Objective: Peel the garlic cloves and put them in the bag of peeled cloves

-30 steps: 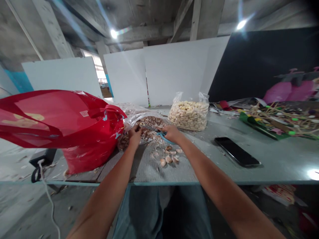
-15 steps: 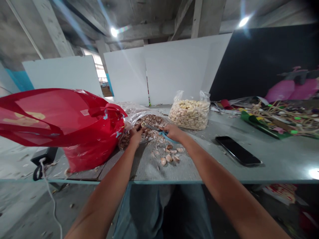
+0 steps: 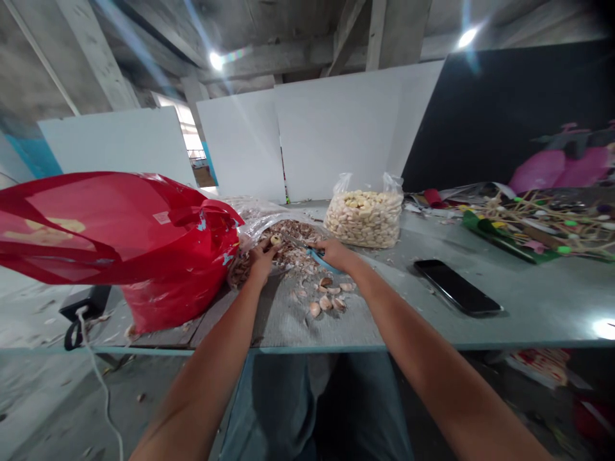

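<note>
Creamy-white garlic clove [image 3: 275, 240] sits pinched at the fingertips of the left hand [image 3: 262, 260]. It looks light and firm, with slippery papery skin, and is best held by its sides. Just right of that pinch, the right hand [image 3: 337, 254] is closed around blue-handled scissors [image 3: 312, 254]. Their blades are blurred, so I cannot tell whether they touch the clove.

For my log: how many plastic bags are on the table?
3: red bag left, open clear bag at centre, clear bag of pale cloves behind. More may be hidden.
</note>
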`<state>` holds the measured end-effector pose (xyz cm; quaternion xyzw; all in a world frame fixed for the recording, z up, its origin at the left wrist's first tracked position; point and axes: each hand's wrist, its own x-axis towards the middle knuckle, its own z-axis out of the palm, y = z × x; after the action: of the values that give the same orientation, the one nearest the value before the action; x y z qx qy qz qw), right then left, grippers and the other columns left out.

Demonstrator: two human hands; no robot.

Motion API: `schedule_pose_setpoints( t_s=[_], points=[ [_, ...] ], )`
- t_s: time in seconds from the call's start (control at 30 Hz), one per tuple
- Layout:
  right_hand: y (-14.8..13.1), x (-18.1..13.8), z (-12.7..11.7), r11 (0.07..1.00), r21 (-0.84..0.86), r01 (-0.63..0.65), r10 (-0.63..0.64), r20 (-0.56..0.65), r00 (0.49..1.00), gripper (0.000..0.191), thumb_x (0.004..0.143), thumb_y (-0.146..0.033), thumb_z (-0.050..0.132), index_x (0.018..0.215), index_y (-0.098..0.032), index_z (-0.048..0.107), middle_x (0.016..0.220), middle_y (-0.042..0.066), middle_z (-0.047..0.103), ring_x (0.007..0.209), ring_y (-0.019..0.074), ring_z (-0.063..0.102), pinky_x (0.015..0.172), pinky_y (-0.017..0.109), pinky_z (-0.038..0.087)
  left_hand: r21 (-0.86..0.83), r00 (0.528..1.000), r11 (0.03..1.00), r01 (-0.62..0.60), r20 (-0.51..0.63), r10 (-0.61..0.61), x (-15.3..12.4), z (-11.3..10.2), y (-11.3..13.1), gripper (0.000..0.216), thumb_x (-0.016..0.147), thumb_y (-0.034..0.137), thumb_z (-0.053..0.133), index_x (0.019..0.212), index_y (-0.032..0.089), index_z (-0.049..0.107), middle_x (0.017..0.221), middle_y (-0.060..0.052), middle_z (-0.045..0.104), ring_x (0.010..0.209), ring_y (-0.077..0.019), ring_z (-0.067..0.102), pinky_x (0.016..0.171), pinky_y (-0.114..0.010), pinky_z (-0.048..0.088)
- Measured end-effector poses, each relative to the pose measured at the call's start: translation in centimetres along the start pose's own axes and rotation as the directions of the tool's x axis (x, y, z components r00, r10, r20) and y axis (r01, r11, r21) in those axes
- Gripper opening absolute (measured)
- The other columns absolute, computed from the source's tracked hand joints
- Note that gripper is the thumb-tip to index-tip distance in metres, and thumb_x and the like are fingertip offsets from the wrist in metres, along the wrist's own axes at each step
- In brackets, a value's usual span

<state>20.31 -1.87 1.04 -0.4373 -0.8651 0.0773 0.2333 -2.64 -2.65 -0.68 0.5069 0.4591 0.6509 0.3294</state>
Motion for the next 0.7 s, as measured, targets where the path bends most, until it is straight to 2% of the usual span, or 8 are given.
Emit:
schedule_pose_setpoints(
  t_s=[0.13, 0.33, 0.53, 0.7],
  points=[
    [-0.4, -0.4, -0.1, 0.999, 0.033, 0.022, -0.02, -0.04, 0.999, 0.049, 0.085, -0.028, 0.055, 0.134, -0.021, 0.056, 0.114, 0.008, 0.07, 0.099, 0.0209, 0.065, 0.09, 0.03, 0.048, 0.007, 0.999, 0.999, -0.04, 0.028, 0.04, 0.0, -0.1, 0.0, 0.034, 0.065, 0.028, 0.071, 0.097, 0.015, 0.071, 0.084, -0.003, 0.071, 0.06, -0.0092, 0.056, 0.056, -0.02, 0.045],
    [-1.5, -0.5, 0.1, 0.996, -0.085, 0.012, -0.012, 0.002, 1.0, 0.051, 0.086, -0.037, 0.053, 0.135, -0.023, 0.055, 0.112, 0.011, 0.069, 0.098, 0.0239, 0.064, 0.088, 0.033, 0.047, 0.072, 0.997, 0.996, -0.06, 0.046, 0.057, 0.3, -0.3, -0.6, 0.035, 0.066, 0.026, 0.071, 0.099, 0.014, 0.072, 0.08, -0.003, 0.071, 0.063, -0.0122, 0.058, 0.06, -0.022, 0.044],
    [-1.6, -0.7, 0.1, 0.997, -0.078, -0.003, 0.007, 0.048, 0.999, 0.05, 0.088, -0.036, 0.05, 0.136, -0.023, 0.054, 0.117, 0.011, 0.068, 0.101, 0.0236, 0.063, 0.086, 0.032, 0.047, 0.236, 0.992, 0.965, -0.117, 0.065, 0.105, 0.4, -0.6, -0.9, 0.029, 0.068, 0.027, 0.07, 0.094, 0.015, 0.074, 0.072, -0.001, 0.068, 0.061, -0.0128, 0.055, 0.057, -0.022, 0.041],
    [-1.2, -0.5, 0.4, 0.995, -0.091, 0.039, -0.034, 0.052, 0.998, 0.048, 0.088, -0.033, 0.049, 0.134, -0.02, 0.056, 0.113, 0.012, 0.069, 0.099, 0.023, 0.064, 0.086, 0.031, 0.046, 0.256, 0.991, 0.958, -0.125, 0.074, 0.11, 0.6, -0.7, -1.2, 0.026, 0.067, 0.028, 0.07, 0.088, 0.014, 0.073, 0.07, -0.001, 0.067, 0.06, -0.0122, 0.054, 0.056, -0.021, 0.039]
  ],
)
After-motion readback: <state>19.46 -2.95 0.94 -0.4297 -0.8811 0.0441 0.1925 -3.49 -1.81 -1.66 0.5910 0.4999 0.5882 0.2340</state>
